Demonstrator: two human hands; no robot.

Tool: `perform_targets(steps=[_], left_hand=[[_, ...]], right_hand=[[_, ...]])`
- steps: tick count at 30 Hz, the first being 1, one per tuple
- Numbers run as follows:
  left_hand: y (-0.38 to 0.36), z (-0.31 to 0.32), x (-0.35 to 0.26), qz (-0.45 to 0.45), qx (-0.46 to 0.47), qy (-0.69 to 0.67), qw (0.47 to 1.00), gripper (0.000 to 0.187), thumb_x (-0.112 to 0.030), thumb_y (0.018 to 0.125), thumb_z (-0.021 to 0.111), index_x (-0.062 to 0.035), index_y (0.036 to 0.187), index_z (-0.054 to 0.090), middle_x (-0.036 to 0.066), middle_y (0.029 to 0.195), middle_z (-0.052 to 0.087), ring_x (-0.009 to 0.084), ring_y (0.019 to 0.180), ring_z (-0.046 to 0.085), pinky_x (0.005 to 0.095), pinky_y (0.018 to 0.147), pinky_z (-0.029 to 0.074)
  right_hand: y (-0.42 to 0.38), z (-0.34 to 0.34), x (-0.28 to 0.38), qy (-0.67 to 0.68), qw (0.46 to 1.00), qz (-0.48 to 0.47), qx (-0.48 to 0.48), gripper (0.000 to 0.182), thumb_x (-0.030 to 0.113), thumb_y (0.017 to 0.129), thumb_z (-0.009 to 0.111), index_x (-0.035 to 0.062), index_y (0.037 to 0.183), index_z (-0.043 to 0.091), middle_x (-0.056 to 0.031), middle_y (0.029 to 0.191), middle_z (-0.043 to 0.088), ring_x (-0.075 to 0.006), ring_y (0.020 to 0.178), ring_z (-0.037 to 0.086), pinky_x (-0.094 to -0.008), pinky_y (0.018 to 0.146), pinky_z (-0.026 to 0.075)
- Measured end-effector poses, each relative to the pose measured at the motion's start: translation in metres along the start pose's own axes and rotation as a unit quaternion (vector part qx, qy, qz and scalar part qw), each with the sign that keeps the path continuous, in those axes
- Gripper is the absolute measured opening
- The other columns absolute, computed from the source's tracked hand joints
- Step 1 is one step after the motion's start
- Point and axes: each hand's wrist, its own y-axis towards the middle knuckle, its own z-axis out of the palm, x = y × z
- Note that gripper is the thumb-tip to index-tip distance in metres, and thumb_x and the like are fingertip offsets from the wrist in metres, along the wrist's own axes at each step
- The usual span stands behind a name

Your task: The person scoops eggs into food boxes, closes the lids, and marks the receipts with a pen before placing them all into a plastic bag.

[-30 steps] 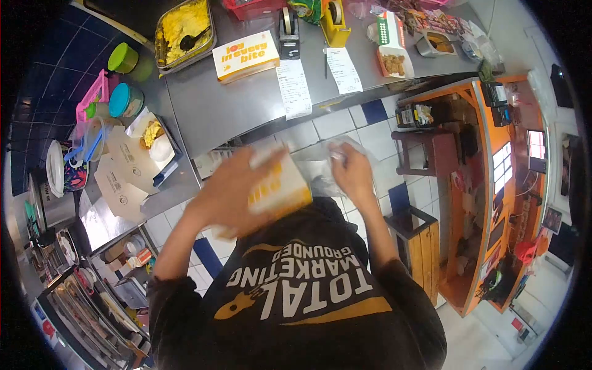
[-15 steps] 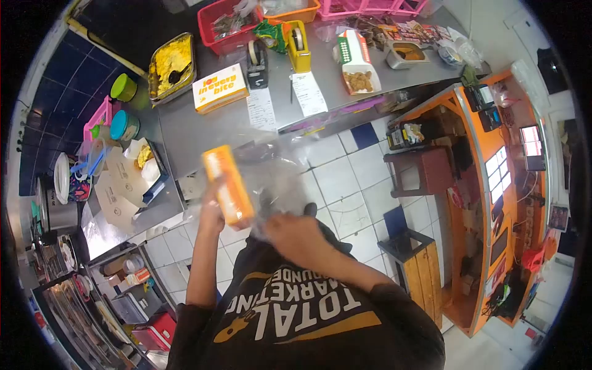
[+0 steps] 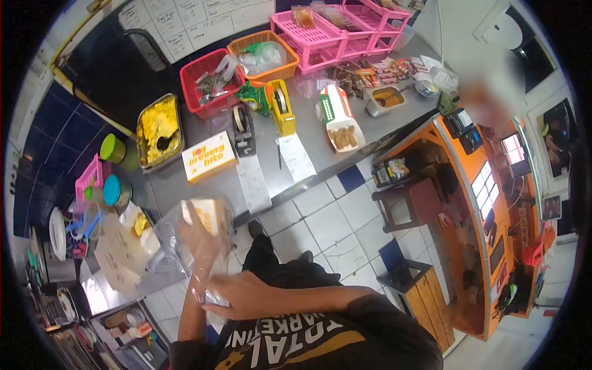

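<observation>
A small white and orange food box (image 3: pixel 213 217) sits inside a clear plastic bag (image 3: pixel 163 240), near the steel counter's front edge. My left hand (image 3: pixel 200 240) reaches into the bag with its fingers on the box; part of the grip is hidden. Closed around the bag's edge by my left wrist is my right hand (image 3: pixel 234 296). A similar printed box (image 3: pixel 209 156) lies on the counter beyond, beside two paper receipts (image 3: pixel 253 184). To the left rests an open cardboard food box (image 3: pixel 120 253) with yellow food in it.
Two tape dispensers (image 3: pixel 283 108) stand behind the receipts. A metal tray of yellow food (image 3: pixel 161 132) is at the back left, red (image 3: pixel 200 102) and orange (image 3: pixel 271 40) baskets behind. An open carton of brown pieces (image 3: pixel 343 137) lies right. An orange shelf unit (image 3: pixel 459 172) stands at the right.
The box has gone from upright in my left hand outside the bag to inside it. Both hands have shifted left, and the bag now surrounds my left hand. The view has tilted up.
</observation>
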Motion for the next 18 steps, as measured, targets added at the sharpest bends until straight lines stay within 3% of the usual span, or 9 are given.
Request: perform_targets(steps=[1,2,4,8,11,14,17,18], left_hand=[[0.002,-0.022,-0.018,-0.03,0.093,0.087,0.991,0.098,-0.044,0.083,0.071,-0.0055,0.155,0.018,0.029,0.143,0.036,0.0453,0.133,0.034,0.0497,0.111,0.029],[0.007,-0.029,-0.016,-0.018,0.139,0.122,0.982,0.098,-0.044,0.083,0.071,-0.0056,0.155,0.018,0.03,0.143,0.036,0.0456,0.133,0.034,0.0498,0.111,0.029],[0.019,-0.035,-0.006,0.033,0.19,0.134,0.972,0.098,-0.044,0.083,0.071,-0.0056,0.155,0.018,0.03,0.143,0.036,0.0462,0.133,0.034,0.0499,0.111,0.03],[0.051,-0.03,0.008,0.126,0.258,0.125,0.95,0.099,-0.045,0.082,0.072,-0.0057,0.155,0.018,0.03,0.143,0.036,0.0474,0.132,0.034,0.0503,0.111,0.03],[0.074,-0.029,0.013,0.171,0.305,0.124,0.928,0.1,-0.046,0.081,0.072,-0.0058,0.155,0.018,0.031,0.143,0.036,0.0483,0.132,0.034,0.0505,0.11,0.03],[0.094,-0.03,0.019,0.206,0.35,0.121,0.906,0.1,-0.047,0.081,0.072,-0.0059,0.155,0.019,0.031,0.142,0.036,0.0492,0.132,0.034,0.0508,0.11,0.03],[0.11,-0.018,0.02,0.239,0.387,0.128,0.881,0.101,-0.048,0.08,0.072,-0.0059,0.155,0.019,0.031,0.142,0.036,0.05,0.132,0.034,0.051,0.11,0.03],[0.116,-0.016,0.02,0.256,0.394,0.134,0.872,0.101,-0.048,0.08,0.072,-0.006,0.155,0.019,0.032,0.142,0.036,0.0503,0.132,0.034,0.0511,0.11,0.03]], right_hand=[[0.021,-0.002,0.004,0.005,0.989,0.019,-0.147,0.056,0.039,0.085,0.068,0.0004,0.122,0.052,-0.0215,0.111,0.056,-0.0399,0.094,0.061,-0.0489,0.084,0.05],[0.051,-0.002,-0.005,-0.101,0.963,-0.028,-0.246,0.066,0.04,0.08,0.071,0.0004,0.127,0.047,-0.02,0.114,0.055,-0.0391,0.098,0.06,-0.0484,0.086,0.048],[0.112,-0.001,-0.032,-0.248,0.912,-0.05,-0.324,0.073,0.038,0.072,0.076,0.0001,0.127,0.046,-0.016,0.114,0.056,-0.0373,0.105,0.058,-0.0468,0.09,0.045],[0.179,0.023,-0.1,-0.362,0.908,0.062,-0.2,0.054,0.024,0.065,0.075,0.0029,0.11,0.056,-0.0105,0.102,0.059,-0.0333,0.106,0.057,-0.041,0.088,0.044],[0.151,-0.037,-0.064,-0.184,0.938,-0.011,-0.292,0.033,0.014,0.068,0.07,0.0048,0.097,0.059,-0.0101,0.093,0.06,-0.0337,0.1,0.058,-0.0414,0.084,0.045],[0.137,-0.074,-0.04,0.016,0.953,-0.024,-0.303,0.023,0.007,0.073,0.065,0.0037,0.094,0.058,-0.0152,0.088,0.062,-0.0365,0.092,0.062,-0.044,0.076,0.048],[0.126,-0.103,-0.033,0.093,0.966,0.081,-0.229,0.015,0.011,0.079,0.062,0.0021,0.092,0.06,-0.0195,0.081,0.064,-0.0403,0.084,0.064,-0.0488,0.071,0.051],[0.121,-0.114,-0.03,0.048,0.981,0.103,-0.155,0.015,0.013,0.081,0.06,0.0021,0.092,0.062,-0.0202,0.08,0.065,-0.0409,0.082,0.065,-0.0496,0.071,0.051]])
